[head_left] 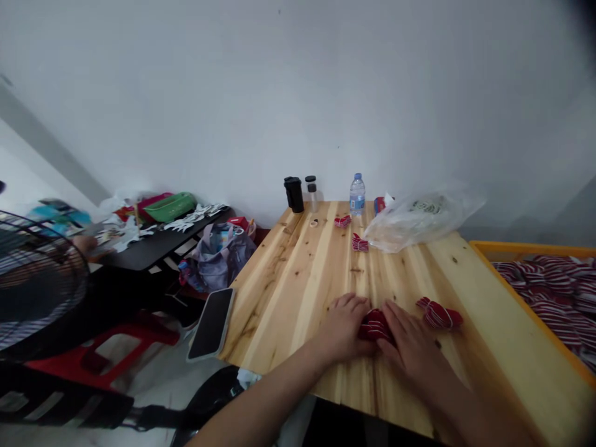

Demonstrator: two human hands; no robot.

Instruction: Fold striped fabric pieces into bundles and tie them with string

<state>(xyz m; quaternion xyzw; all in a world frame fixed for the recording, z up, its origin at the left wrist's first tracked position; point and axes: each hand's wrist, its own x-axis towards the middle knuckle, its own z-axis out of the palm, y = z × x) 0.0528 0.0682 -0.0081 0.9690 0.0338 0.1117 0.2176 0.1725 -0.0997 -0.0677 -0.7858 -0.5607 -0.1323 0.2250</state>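
Near the front edge of the wooden tabletop (293, 279), the left hand (345, 327) and right hand (412, 340), half-curled, hold a red striped cloth bundle (376, 323) between them; a yellow crate (505, 247) stands at the tabletop's right.

Seemingly a workshop: table (293, 279) with striped bundles (440, 315) beside a crate (535, 249) of striped cloth (554, 282).

Head view; forward-down over tabletop (284, 285)

A knotty wooden table (274, 292) is topped with a black tumbler (293, 195), a clear flask (312, 202), a water bottle (357, 202), a plastic bag (405, 223) and striped red cloth bundles (441, 315).
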